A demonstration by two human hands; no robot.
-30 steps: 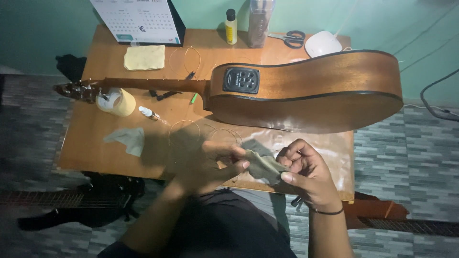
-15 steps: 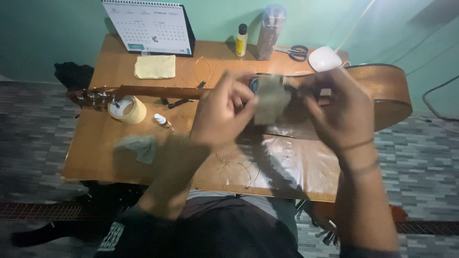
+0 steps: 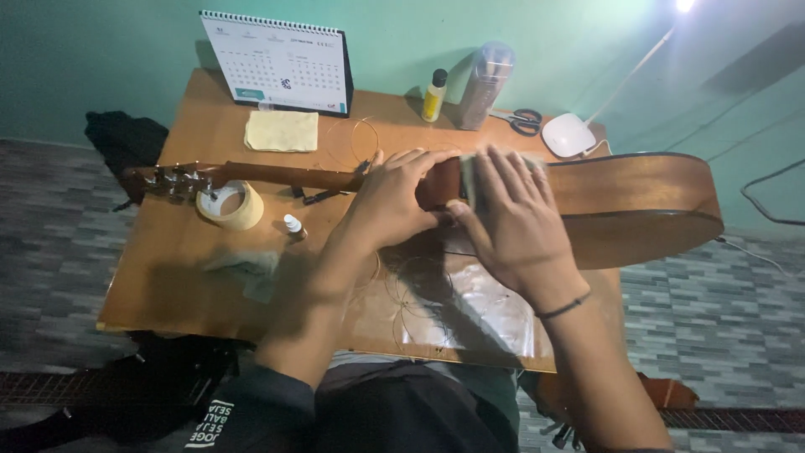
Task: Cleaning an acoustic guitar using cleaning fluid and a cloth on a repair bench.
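While the guitar [image 3: 637, 201] lies on its side across the wooden table [image 3: 168, 277], the left hand [image 3: 394, 201] clasps its upper bout and the right hand [image 3: 507, 222] presses a mostly hidden cloth [image 3: 471, 172] flat against it; tape roll [image 3: 229, 205] sits near the headstock.

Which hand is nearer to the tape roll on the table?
Left. The left hand rests on the guitar just right of the tape roll; the right hand lies farther right.

Small home guitar-repair corner

A wooden table [image 3: 168, 277] against a green wall carries an acoustic guitar [image 3: 637, 201] on its side, tape roll [image 3: 229, 205], scissors [image 3: 524, 120], bottles, coiled strings [image 3: 419, 302] and a desk calendar [image 3: 277, 63]; grey tiled floor.
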